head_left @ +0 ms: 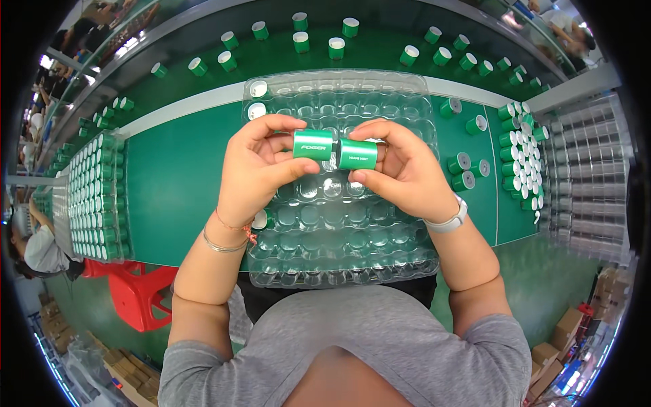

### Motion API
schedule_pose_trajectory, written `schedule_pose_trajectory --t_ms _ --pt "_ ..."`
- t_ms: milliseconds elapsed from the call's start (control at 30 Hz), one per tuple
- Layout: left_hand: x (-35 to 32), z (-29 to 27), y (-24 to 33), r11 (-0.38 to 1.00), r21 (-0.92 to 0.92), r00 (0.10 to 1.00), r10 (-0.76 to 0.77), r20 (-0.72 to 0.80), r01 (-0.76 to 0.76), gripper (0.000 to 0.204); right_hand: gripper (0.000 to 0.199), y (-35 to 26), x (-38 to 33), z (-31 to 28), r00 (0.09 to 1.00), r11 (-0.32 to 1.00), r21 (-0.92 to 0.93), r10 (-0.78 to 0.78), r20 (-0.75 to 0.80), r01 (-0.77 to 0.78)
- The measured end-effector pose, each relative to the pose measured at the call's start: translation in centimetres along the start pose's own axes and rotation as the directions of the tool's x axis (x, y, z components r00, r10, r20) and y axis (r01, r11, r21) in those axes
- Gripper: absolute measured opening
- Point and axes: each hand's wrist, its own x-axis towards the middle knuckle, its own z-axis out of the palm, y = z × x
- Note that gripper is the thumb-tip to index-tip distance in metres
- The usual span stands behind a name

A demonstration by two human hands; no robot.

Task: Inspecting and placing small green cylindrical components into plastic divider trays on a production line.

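Observation:
Between thumb and fingers, my left hand [261,159] grips a shiny green cylinder [312,145] lying on its side. My right hand [400,166] pinches a second green cylinder [358,154], held almost end to end with the first; a narrow gap shows between them. Both are raised over a clear plastic tray [332,217] with rows of round pockets. White-topped green cylinders [256,110] sit in a few pockets along the tray's left side, one of them partly hidden near my left wrist.
Several grey-ended cylinders [464,181] stand on the green table right of the tray, near a cluster of white-topped ones [519,156]. A filled tray [95,197] stands at the left, stacked clear trays [586,176] at the far right. Scattered cylinders [300,42] line a dark green strip beyond.

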Motion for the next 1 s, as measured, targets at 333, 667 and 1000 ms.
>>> schedule_pose_trajectory --t_ms 333,667,1000 --pt "-0.2 0.4 -0.2 0.999 0.01 0.999 0.036 0.028 -0.036 0.046 0.035 0.2 0.2 -1.7 0.945 0.803 -0.497 -0.278 0.173 0.328" --pt "-0.3 0.7 -0.3 1.0 -0.016 0.999 0.01 0.034 -0.009 0.047 0.048 0.5 0.2 -0.7 0.934 0.818 -0.464 -0.349 0.071 0.341" --pt "-0.3 0.7 -0.2 0.999 -0.014 0.998 -0.045 0.033 0.045 0.046 0.04 0.2 0.1 -0.7 0.936 0.747 -0.575 -0.334 0.111 0.334"
